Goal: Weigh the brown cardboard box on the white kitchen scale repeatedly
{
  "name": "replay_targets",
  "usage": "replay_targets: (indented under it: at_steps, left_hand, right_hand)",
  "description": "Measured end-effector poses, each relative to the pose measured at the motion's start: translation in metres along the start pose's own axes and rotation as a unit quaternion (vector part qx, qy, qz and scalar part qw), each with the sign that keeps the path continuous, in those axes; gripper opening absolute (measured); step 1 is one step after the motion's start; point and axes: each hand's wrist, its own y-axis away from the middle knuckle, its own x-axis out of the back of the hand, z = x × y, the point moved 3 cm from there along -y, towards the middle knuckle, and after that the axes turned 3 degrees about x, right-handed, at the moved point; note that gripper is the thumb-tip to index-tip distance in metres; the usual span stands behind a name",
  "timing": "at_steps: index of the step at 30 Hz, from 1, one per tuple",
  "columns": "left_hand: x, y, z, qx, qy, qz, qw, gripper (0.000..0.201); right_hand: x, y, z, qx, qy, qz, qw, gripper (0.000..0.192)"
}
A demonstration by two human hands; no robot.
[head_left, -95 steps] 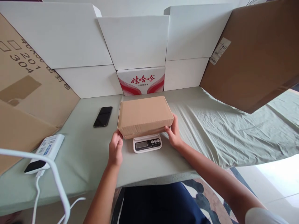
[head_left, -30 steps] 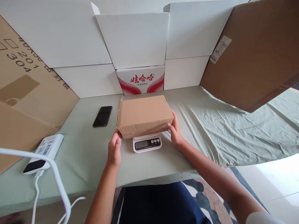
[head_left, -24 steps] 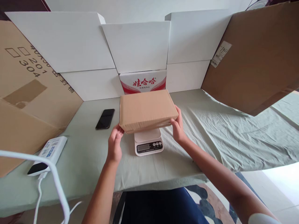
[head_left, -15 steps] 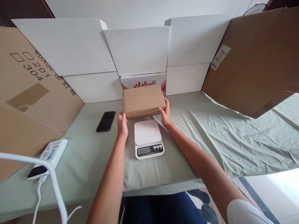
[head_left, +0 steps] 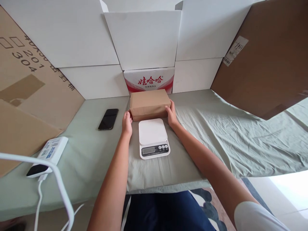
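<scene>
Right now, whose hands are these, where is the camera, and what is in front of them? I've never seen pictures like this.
No machine here: these are a person's bare hands, seen by one camera on that person's head, looking forward and down. The left hand and right hand hold a brown cardboard box at its sides, just beyond a white scale. On the green cloth also lie a black phone and a white device with a cable.

Green-draped table, bright floor
</scene>
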Motion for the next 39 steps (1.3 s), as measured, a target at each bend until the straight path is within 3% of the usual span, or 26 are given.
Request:
replay_targets:
  at_steps: [5, 9, 22, 29, 39]
  left_hand:
    - [0.042, -0.005, 0.027, -0.028, 0.057, 0.114, 0.991, 0.060]
    - [0.058, -0.006, 0.036, -0.023, 0.085, 0.135, 0.987, 0.069]
    - [0.015, 0.000, 0.008, 0.042, -0.019, -0.002, 0.999, 0.066]
    - [0.009, -0.001, 0.000, 0.023, -0.026, -0.033, 0.999, 0.069]
    - [0.009, 0.003, 0.002, 0.009, -0.036, -0.032, 0.999, 0.075]
  right_hand:
    - [0.026, -0.003, 0.009, -0.058, -0.018, 0.058, 0.996, 0.069]
    - [0.039, -0.005, 0.015, -0.111, -0.042, 0.103, 0.988, 0.064]
    - [0.021, 0.001, 0.000, -0.073, -0.039, -0.012, 0.996, 0.056]
    - [0.015, 0.002, -0.006, -0.044, -0.010, -0.061, 0.997, 0.061]
    - [0.011, 0.007, -0.010, 0.010, 0.033, -0.078, 0.996, 0.071]
